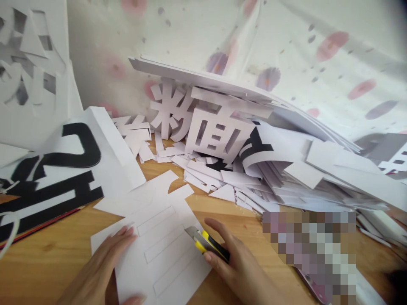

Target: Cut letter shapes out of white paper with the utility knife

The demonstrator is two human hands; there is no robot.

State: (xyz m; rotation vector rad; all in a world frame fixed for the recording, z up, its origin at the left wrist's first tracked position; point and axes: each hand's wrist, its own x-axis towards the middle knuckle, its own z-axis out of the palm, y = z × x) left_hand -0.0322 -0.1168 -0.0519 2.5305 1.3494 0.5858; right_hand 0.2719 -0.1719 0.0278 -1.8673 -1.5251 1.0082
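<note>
A white foam-board sheet [165, 254] lies on the wooden table, with several thin rectangles outlined on it. My left hand [108, 258] rests on the sheet's left side, fingers stretched out and thumb apart near the bottom edge. In my right hand [232, 262] is a yellow and black utility knife [210, 245], gripped between thumb and fingers with the index finger raised. Its blade points to the upper left, over or against the sheet; I cannot tell if it touches. Another cut white piece [146, 190] lies just beyond the sheet.
Cut-out white block characters [219, 131] stand at the back among loose scraps [203, 173]. Stacked boards [318, 186] fill the right side. Black cut-out shapes [79, 144] lie at left. A blurred-out object [314, 254] sits to the right of my right hand.
</note>
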